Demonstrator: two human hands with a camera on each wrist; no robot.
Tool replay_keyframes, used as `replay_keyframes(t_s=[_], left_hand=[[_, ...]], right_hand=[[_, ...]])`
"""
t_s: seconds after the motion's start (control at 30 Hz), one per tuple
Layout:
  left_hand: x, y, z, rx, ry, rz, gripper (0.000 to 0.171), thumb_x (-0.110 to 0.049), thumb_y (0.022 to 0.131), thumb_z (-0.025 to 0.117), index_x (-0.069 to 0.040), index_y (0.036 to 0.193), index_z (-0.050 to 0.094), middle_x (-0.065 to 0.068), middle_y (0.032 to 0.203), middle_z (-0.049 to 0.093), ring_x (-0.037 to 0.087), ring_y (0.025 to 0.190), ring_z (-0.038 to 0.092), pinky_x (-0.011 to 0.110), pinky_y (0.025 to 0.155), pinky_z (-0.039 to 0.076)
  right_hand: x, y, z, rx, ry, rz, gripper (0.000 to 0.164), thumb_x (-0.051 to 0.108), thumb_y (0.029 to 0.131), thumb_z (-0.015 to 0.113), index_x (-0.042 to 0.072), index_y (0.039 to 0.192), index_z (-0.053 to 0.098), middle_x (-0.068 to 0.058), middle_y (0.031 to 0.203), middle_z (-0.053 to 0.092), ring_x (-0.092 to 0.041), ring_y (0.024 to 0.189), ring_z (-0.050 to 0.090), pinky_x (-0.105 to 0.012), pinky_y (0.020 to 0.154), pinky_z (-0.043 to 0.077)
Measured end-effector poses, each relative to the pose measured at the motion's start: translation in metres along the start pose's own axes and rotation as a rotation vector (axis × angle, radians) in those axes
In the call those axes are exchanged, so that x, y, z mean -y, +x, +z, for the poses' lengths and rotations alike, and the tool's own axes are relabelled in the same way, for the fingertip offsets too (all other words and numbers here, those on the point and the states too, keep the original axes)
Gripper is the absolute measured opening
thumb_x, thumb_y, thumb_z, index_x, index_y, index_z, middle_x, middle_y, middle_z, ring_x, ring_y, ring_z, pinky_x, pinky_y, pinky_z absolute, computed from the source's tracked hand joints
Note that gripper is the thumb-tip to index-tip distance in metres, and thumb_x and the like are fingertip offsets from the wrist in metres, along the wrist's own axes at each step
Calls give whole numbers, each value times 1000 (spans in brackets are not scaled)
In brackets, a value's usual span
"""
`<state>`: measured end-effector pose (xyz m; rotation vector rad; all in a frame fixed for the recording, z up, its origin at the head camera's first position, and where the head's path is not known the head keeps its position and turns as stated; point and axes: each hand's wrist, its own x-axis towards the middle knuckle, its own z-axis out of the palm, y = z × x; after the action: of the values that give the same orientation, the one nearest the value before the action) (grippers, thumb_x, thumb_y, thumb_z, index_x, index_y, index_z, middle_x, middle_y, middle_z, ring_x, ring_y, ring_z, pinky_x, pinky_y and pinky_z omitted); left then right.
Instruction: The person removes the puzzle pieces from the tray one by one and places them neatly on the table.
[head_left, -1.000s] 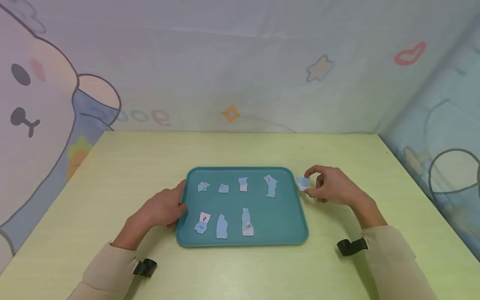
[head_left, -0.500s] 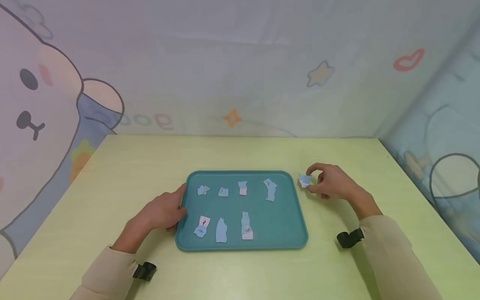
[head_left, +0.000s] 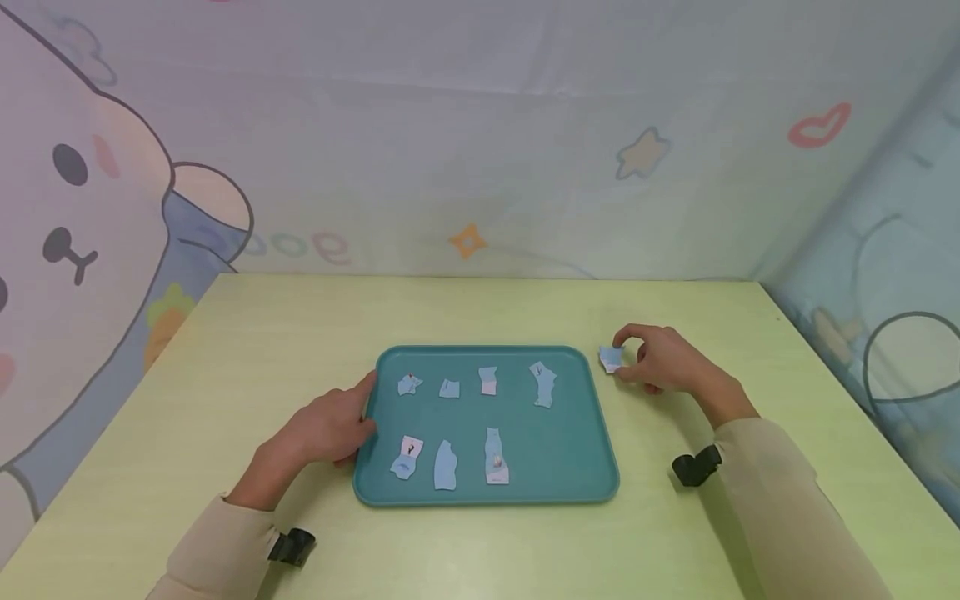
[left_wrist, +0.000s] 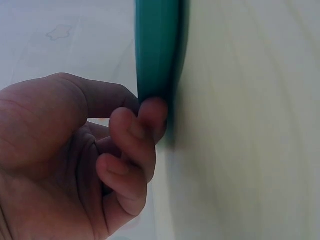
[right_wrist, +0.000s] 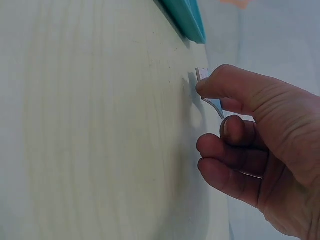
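A teal tray lies on the table with several torn paper pieces on it in two rough rows. At its left rim my left hand pinches the edge, thumb on the near side and fingers curled against the rim in the left wrist view. Right of the tray, my right hand pinches a small blue and white torn paper piece between thumb and index finger. In the right wrist view this paper piece is slightly bent and close over the table, with the other fingers curled beside it.
On the tray, a long torn piece lies at the upper right and another long piece at the lower middle. The pale yellow-green table ends at a printed cloth backdrop. Black wrist-worn devices sit on both sleeves.
My right hand, pinching the paper piece, has moved slightly away from the tray toward the back. My left hand stays on the rim. The head view has tilted up slightly.
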<state>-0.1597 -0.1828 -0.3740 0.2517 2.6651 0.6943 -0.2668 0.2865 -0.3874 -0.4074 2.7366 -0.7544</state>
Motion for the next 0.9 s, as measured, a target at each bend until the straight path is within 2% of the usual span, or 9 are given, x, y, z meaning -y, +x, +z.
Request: replay_keyframes(t_s=[0.27,0.9], left_hand=[[-1,-1,0,-7,12,-6,76,-8,100,50,9,165,14,4,55,54,16,47,53,30,53,39],[0,-1,2,-16,11,3,76,-7,100,50,11,164,14,3,54,54,16,46,52,29,51,38]], right_hand=[[-1,6,0,7,-23,2,41,22,94,76,8,129,60,-3,61,52,-16,50,52,-33,59,44],[-3,17,-1,59,9,52,41,22,95,75,9,131,62,-6,73,56,-18,56,58,-33,60,50]])
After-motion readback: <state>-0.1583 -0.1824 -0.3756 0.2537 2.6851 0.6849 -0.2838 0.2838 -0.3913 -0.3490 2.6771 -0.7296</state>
